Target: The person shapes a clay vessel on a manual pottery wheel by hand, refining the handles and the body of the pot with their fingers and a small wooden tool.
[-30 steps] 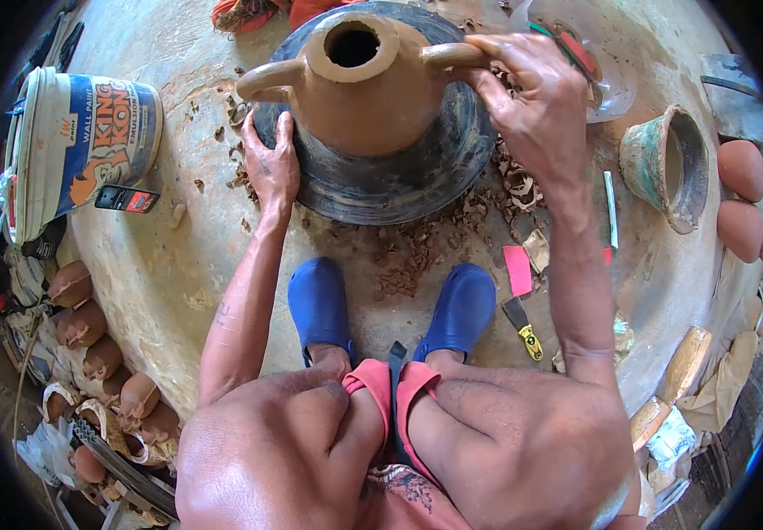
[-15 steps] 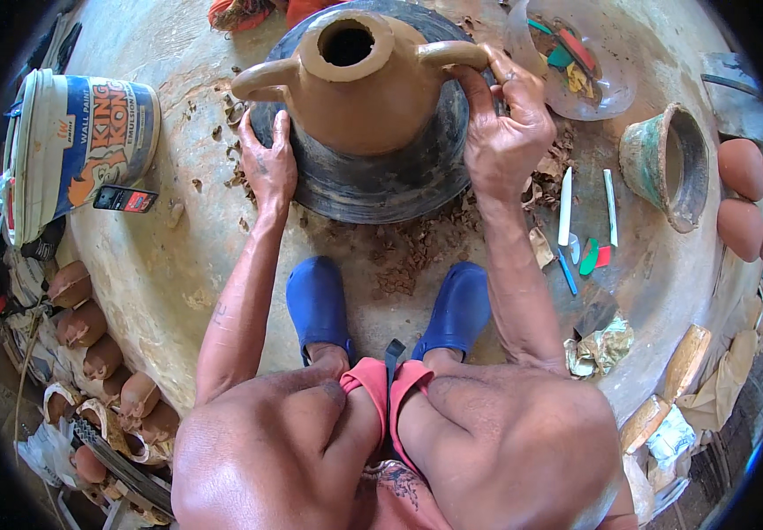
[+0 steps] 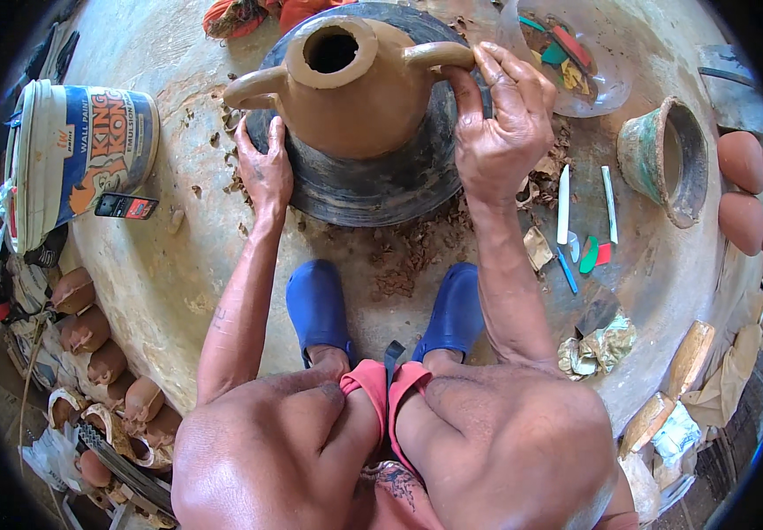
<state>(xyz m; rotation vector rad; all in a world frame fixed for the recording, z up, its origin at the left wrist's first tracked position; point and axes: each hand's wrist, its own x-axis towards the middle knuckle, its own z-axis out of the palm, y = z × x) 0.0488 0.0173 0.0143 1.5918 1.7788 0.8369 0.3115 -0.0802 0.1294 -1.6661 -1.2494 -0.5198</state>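
A brown clay pot (image 3: 359, 115) with a round open mouth and two side handles stands on a dark, round potter's wheel (image 3: 373, 205). My right hand (image 3: 503, 124) pinches the outer end of the right clay handle (image 3: 434, 55), thumb below and fingertips on top. On the other side, my left hand (image 3: 264, 168) lies at the wheel's left edge, below the left handle (image 3: 254, 86). Its thumb and fingers are apart, with nothing seen between them. Whether its fingertips press on the wheel is hard to see.
A paint bucket (image 3: 81, 159) with a phone (image 3: 125, 206) stands at left. To the right are a plastic basin (image 3: 598, 93) of coloured scraps, a greenish pot (image 3: 642, 159) and slim white tools (image 3: 563, 205). Unfinished clay pots (image 3: 86, 329) line the left; clay shavings surround the wheel.
My right hand's fingers have straightened from a more curled shape, staying at the right handle. The pot appears slightly farther left in view. My left hand keeps its place beside the wheel.
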